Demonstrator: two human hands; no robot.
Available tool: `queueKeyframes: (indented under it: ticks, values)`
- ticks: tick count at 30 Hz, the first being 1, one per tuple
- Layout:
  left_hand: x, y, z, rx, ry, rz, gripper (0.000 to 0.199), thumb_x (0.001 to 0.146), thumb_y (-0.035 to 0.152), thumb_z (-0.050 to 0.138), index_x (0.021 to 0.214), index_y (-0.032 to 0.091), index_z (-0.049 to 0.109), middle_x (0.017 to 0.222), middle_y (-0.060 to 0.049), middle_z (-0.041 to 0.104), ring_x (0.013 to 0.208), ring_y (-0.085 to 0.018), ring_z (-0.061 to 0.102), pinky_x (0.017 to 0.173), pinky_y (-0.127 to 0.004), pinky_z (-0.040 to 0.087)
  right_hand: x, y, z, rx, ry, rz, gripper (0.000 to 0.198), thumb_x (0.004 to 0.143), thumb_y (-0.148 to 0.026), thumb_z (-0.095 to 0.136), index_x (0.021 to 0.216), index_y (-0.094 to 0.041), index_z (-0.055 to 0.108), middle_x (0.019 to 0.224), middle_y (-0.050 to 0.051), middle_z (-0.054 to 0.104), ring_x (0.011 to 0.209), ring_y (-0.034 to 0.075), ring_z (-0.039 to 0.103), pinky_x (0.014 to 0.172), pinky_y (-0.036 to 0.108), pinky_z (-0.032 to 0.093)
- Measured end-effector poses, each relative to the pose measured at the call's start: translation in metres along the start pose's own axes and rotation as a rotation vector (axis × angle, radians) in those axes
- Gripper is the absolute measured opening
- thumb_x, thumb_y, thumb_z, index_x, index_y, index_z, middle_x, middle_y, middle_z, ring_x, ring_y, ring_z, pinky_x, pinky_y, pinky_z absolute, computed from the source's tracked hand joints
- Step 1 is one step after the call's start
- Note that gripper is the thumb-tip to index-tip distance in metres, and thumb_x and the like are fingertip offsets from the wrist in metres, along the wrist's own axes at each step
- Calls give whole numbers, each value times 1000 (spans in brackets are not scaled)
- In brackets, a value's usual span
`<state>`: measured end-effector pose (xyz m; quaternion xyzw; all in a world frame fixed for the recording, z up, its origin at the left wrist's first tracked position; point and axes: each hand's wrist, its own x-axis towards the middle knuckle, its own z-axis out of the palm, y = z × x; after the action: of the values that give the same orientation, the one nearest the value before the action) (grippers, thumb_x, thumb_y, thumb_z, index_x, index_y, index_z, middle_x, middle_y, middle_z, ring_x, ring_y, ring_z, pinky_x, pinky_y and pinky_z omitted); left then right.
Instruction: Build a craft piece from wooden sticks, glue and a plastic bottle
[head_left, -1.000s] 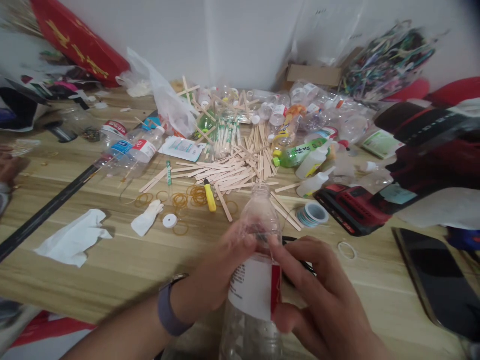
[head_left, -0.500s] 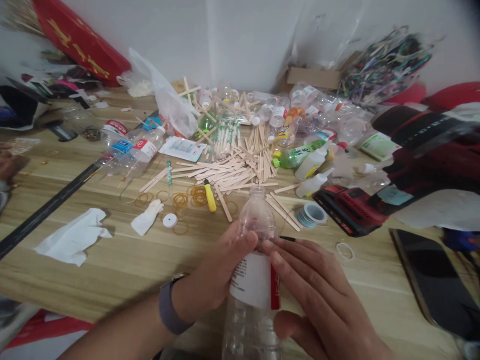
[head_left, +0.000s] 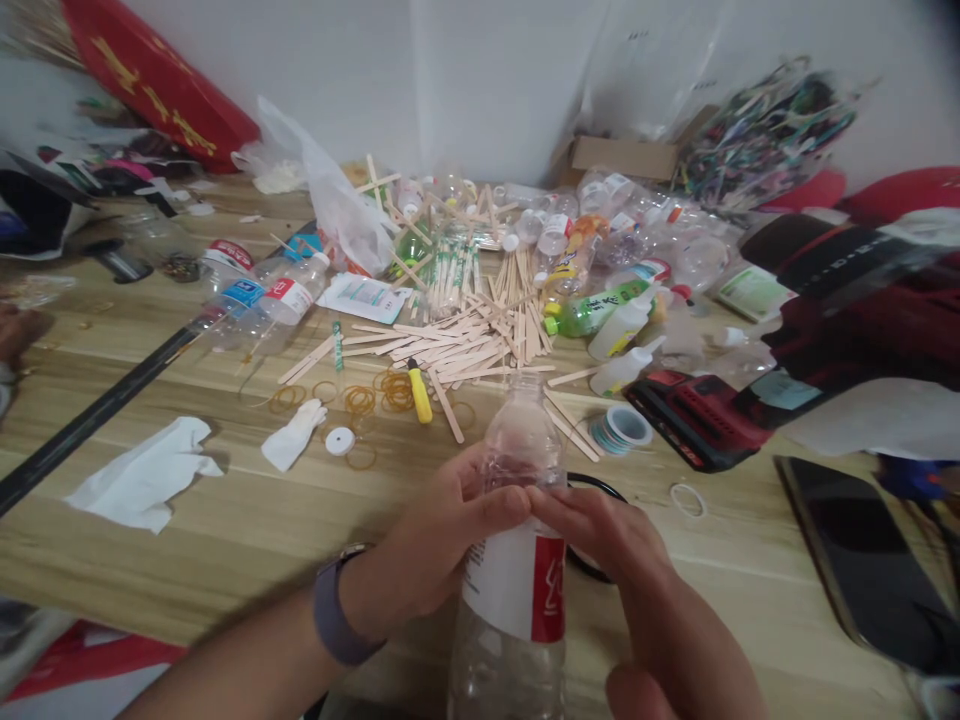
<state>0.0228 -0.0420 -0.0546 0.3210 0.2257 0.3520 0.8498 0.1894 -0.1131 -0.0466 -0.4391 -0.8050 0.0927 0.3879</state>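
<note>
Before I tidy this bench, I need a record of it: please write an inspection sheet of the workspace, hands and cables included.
Surface: wood-grain table, crowded toward the wall.
Job's things: clear bottle with a red-and-white label.
Clutter: wooden sticks, rubber bands, yellow-handled tool, power tool.
Hands: left hand grips the bottle; right hand has fingertips at its front.
Cables: black loop beside the right hand, possibly a cable.
Surroundings: cardboard box by the wall; another person's hand at the picture's left edge.

Clear plastic bottle [head_left: 499,590] with red-and-white label [head_left: 547,590], neck [head_left: 525,388] outward, between both hands' fingers [head_left: 502,508]
</note>
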Motion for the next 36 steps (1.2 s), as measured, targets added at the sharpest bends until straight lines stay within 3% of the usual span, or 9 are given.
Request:
queueKeyframes:
  ticks: [5,8,14,19,26,30,36]
  values:
    - [-1,-1,2,39,80,-17,34,74,39,79,101,20,69,98,-5,70,85,-17,64,74,-25,48,-2,-2,-2,144,80,93,61,101,-49,29,154,-21,26,134,15,61,122,31,59,95,46,53]
    - [-2,-1,2,10,65,-8,38,76,37,79,106,18,66,101,-6,69,88,-17,64,78,-26,48,-9,9,-1,-25,52,16,52,101,-44,39,145,-17,43,135,16,57,125,28,55,99,42,52]
    - [-2,-2,2,4,46,-7,45,75,35,80,113,21,60,102,-4,65,89,-17,62,78,-26,49,-10,11,6,-256,71,-139,36,98,-34,49,124,-12,61,116,16,59,108,24,60,82,34,58]
    - [-3,-1,3,46,86,15,47,74,35,79,114,22,58,101,-2,63,87,-16,61,74,-24,48,1,1,6,-374,112,-199,28,101,-26,44,113,-13,64,99,12,65,95,21,62,80,35,55]
    - [-3,-3,2,59,104,21,55,76,35,78,119,18,50,102,-4,62,86,-16,58,75,-26,47,3,0,6,-414,91,-200,26,101,-25,44,114,-13,63,98,10,65,96,22,59,87,38,46]
    - [-3,-7,-1,86,101,59,61,77,42,77,125,18,49,110,-6,62,96,-19,59,83,-31,47,2,-3,8,-437,97,-167,23,101,-23,45,114,-12,62,101,11,63,99,22,56,88,40,43]
    - [-6,-10,0,157,132,97,41,94,44,57,129,24,48,122,-6,61,110,-21,57,93,-33,46,1,-10,8,-458,106,-146,20,97,-19,51,112,-10,62,104,12,62,100,23,55,87,42,41]
